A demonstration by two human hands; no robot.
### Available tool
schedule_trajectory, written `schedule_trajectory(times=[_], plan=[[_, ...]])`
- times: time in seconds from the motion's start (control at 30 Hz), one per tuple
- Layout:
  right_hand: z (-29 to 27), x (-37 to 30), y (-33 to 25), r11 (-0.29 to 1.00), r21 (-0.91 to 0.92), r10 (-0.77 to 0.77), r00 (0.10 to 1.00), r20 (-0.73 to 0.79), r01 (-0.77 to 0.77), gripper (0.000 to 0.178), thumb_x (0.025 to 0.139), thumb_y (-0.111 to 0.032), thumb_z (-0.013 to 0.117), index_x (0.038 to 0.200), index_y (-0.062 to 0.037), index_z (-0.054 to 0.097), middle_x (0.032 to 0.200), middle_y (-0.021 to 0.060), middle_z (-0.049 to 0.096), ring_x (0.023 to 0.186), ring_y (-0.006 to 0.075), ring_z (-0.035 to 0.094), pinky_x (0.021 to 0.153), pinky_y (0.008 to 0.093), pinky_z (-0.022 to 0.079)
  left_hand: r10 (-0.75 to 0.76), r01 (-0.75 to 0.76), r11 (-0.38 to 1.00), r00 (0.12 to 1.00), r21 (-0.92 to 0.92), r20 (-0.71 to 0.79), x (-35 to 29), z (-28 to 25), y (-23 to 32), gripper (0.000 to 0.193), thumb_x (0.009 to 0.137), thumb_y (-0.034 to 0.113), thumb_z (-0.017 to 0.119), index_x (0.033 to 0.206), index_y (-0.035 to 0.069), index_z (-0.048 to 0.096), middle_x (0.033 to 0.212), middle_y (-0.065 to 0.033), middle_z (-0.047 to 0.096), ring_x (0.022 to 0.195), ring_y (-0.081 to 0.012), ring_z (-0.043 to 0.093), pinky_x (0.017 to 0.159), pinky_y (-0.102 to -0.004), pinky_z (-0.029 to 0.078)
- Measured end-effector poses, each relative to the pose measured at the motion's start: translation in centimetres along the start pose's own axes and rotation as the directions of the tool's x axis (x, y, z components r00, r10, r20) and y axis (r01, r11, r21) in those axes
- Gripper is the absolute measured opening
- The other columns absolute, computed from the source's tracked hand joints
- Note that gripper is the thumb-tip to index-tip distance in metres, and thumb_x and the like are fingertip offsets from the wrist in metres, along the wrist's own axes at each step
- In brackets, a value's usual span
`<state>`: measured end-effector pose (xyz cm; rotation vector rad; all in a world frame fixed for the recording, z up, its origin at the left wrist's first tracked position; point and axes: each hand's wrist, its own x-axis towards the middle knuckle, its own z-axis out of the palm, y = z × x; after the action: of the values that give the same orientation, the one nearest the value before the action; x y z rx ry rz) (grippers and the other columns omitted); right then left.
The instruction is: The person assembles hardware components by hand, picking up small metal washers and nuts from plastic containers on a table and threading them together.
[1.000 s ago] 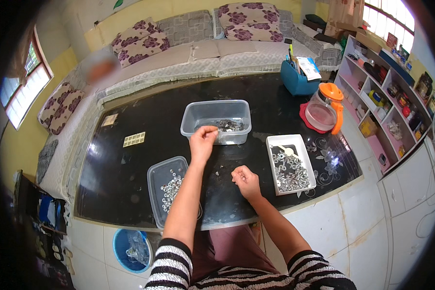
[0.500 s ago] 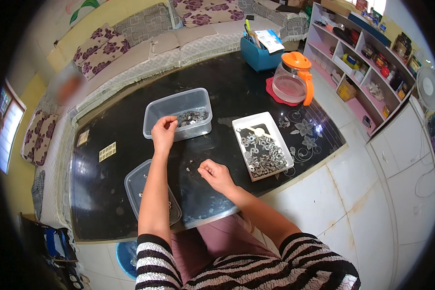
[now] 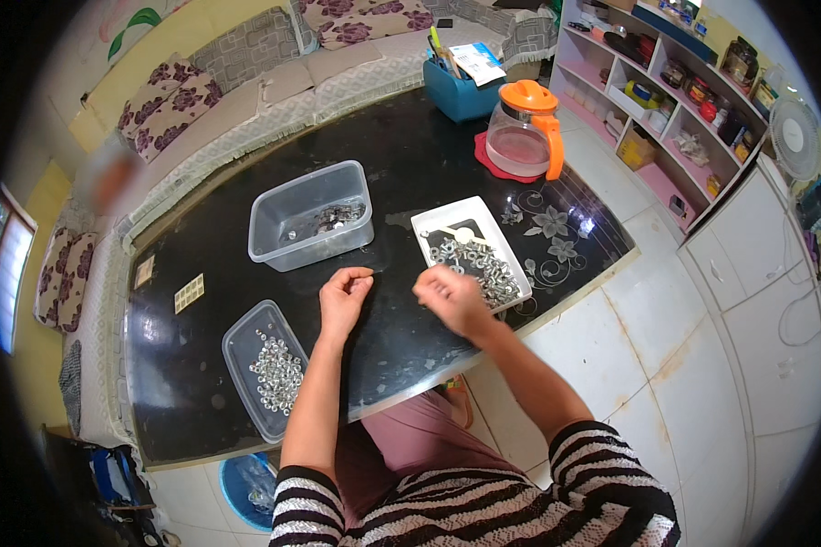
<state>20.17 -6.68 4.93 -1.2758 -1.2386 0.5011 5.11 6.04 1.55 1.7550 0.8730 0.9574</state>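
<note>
My left hand hovers over the black table in front of a clear plastic box, its fingertips pinched together. Anything between them is too small to make out. The box has small, shiny, dark metal pieces in it, mostly on its right side. My right hand, fingers curled in, is over the near left edge of a white tray; whatever it may hold is hidden. Metal nuts and ring-like pieces fill much of that tray, with a pale yellow spoon on top.
Left of my left forearm, a clear plastic lid carries many small nuts. A glass jug with an orange lid stands on a red mat at the far right, beside a blue holder. A tablet-like strip lies left.
My left hand has left the plastic box and come nearer, to the right. The right hand has moved right, to the white tray. The view has shifted, uncovering more nuts on the lid.
</note>
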Motion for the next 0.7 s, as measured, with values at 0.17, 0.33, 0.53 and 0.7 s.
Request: schedule_trajectory(times=[0.17, 0.33, 0.53, 0.7], plan=[[-6.5, 1.5, 1.1, 0.958, -0.212, 0.181, 0.981, -0.065, -0.191, 0.009, 0.072, -0.011, 0.054, 0.074, -0.002, 0.052, 0.062, 0.0071, 0.054, 0.054, 0.013, 0.052, 0.053, 0.0238, 0.042, -0.059, 0.061, 0.996, 0.998, -0.068, 0.031, -1.3, 1.8, -0.3, 0.011, 0.071, 0.001, 0.057, 0.082, 0.001, 0.058, 0.068, 0.0039, 0.053, 0.06, -0.0016, 0.046, 0.056, -0.0145, 0.038], [-8.0, 2.3, 3.0, 0.843, -0.53, 0.129, 0.991, 0.031, -0.093, 0.008, 0.069, -0.009, 0.053, 0.075, -0.0034, 0.052, 0.069, 0.0105, 0.055, 0.063, 0.0243, 0.053, 0.059, 0.0315, 0.042, -0.114, 0.121, 0.985, 0.992, -0.127, 0.059, -1.7, 2.7, -0.5, 0.011, 0.069, 0.001, 0.059, 0.081, 0.001, 0.059, 0.07, 0.0027, 0.053, 0.06, -0.0016, 0.046, 0.057, -0.0152, 0.039], [-7.2, 2.2, 5.2, 0.688, -0.725, 0.122, 0.98, 0.155, 0.028, 0.009, 0.067, -0.007, 0.053, 0.075, -0.0044, 0.052, 0.074, 0.0122, 0.052, 0.074, 0.0293, 0.052, 0.064, 0.0368, 0.041, -0.108, 0.113, 0.989, 0.992, -0.091, 0.057, -1.8, 2.5, -0.4, 0.011, 0.07, 0.001, 0.059, 0.081, 0.001, 0.059, 0.068, 0.0027, 0.054, 0.06, -0.0017, 0.046, 0.057, -0.0152, 0.039], [-7.2, 2.4, 5.2, 0.665, -0.744, 0.15, 0.965, 0.216, 0.063, 0.007, 0.068, -0.008, 0.051, 0.074, -0.0046, 0.052, 0.074, 0.0124, 0.052, 0.074, 0.0291, 0.051, 0.063, 0.0373, 0.041, -0.114, 0.119, 0.989, 0.991, -0.091, 0.065, -1.8, 2.6, -0.8, 0.011, 0.069, 0.002, 0.06, 0.081, 0.001, 0.059, 0.069, 0.0028, 0.054, 0.06, -0.0017, 0.046, 0.057, -0.0152, 0.039]])
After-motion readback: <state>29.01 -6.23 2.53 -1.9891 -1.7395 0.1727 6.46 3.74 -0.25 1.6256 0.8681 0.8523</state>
